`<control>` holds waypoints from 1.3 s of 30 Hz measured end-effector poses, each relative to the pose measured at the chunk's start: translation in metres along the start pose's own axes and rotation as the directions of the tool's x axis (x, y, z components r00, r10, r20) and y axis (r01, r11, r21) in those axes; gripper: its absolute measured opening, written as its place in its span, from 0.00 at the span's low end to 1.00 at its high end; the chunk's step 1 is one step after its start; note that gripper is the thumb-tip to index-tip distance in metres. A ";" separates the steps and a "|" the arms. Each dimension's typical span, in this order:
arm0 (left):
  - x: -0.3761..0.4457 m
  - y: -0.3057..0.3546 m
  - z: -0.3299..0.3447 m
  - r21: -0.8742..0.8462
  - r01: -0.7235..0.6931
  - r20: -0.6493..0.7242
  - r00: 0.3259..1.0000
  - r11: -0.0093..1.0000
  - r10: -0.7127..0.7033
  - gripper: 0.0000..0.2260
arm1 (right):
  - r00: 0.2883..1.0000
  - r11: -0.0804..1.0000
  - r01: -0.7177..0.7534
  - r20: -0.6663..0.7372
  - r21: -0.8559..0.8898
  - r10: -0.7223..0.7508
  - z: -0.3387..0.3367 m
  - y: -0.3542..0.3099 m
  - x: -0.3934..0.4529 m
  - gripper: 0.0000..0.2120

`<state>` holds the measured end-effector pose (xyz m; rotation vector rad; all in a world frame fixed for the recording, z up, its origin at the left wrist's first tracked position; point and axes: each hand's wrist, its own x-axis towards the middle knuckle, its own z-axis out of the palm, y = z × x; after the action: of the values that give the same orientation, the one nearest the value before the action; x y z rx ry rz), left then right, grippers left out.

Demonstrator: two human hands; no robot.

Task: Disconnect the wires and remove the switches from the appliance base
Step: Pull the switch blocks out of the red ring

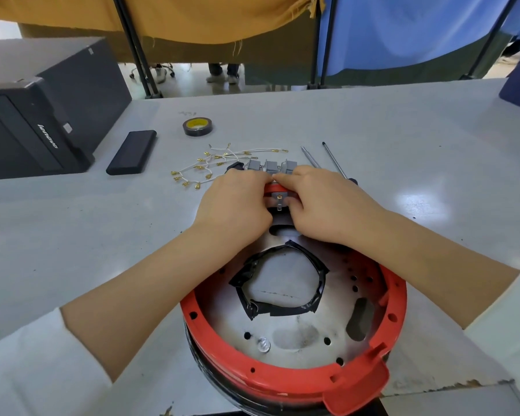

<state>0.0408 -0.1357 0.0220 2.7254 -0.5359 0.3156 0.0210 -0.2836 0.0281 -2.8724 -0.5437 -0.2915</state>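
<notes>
The round appliance base (294, 382) with a red rim and a metal plate lies at the table's near edge. At its far rim a grey switch (279, 197) with metal terminals sits in the red housing. My left hand (237, 202) and my right hand (318, 199) meet over it, fingers curled around the switch from both sides. Three grey switches (270, 166) stand in a row on the table just beyond my fingers. A bunch of white wires (216, 166) with brass terminals lies loose to their left.
Two screwdrivers (332, 159) lie right of the switches. A roll of tape (196, 126) and a black flat case (131, 152) lie further back left. A black computer case (42, 115) stands at the far left. Black tape (278, 283) rings the base's central opening.
</notes>
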 end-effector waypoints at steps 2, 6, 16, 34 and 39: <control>0.001 0.001 0.001 0.028 0.017 0.001 1.000 0.999 -0.017 0.03 | 1.000 1.000 -0.016 0.007 0.000 0.016 0.000 0.000 0.001 0.15; 0.002 0.002 0.001 0.072 0.037 -0.009 0.999 0.997 -0.037 0.04 | 1.000 1.000 -0.021 0.012 -0.010 0.021 0.001 0.000 0.004 0.14; -0.003 0.000 0.003 0.066 -0.028 0.024 0.999 0.997 0.026 0.11 | 0.999 0.999 0.032 0.009 0.012 -0.032 0.004 0.003 -0.001 0.16; 0.002 0.010 -0.005 0.194 0.018 0.021 1.000 0.981 -0.023 0.09 | 0.998 0.997 0.042 -0.039 -0.065 -0.044 0.004 0.003 0.000 0.13; 0.004 0.012 -0.005 0.217 0.030 0.019 0.999 0.976 -0.035 0.08 | 0.999 0.996 0.032 -0.025 -0.085 -0.034 0.004 0.002 0.002 0.14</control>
<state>0.0393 -0.1454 0.0308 2.9487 -0.4881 0.3537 0.0239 -0.2834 0.0243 -2.9386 -0.5877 -0.3657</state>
